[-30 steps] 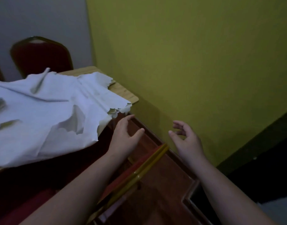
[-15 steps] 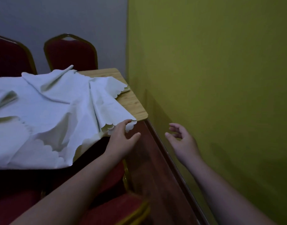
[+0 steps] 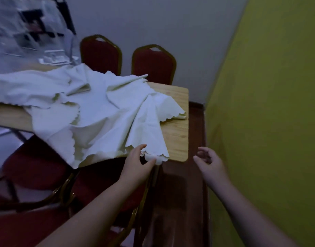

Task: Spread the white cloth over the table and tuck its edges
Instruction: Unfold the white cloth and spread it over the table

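The left hand (image 3: 137,164) pinches a scalloped corner of the white cloth (image 3: 103,111) between thumb and fingers, right at the near edge of the wooden table (image 3: 176,134). The right hand (image 3: 211,164) hangs in the air just off the table's near right corner, fingers loosely curled, holding nothing and touching nothing.

No writing, brand or label can be read anywhere in the view.

The cloth is plain white with scalloped edging all along its border. It lies bunched and rumpled over the tabletop, folded back on itself in several ridges, with one flap draping over the near edge on the left and another corner lying flat toward the right end. A strip of bare wood shows along the table's right end and far right corner.

Two red padded chairs (image 3: 154,65) with gold frames stand behind the table against the grey wall; another red chair (image 3: 33,168) sits tucked at the near side, its lower part cut off by the frame. At upper left, a blurred clear plastic sheet (image 3: 28,27) with dark shapes behind it cannot be made out. A yellow-green wall (image 3: 268,104) fills the right side, and the dim light muddies the floor below.
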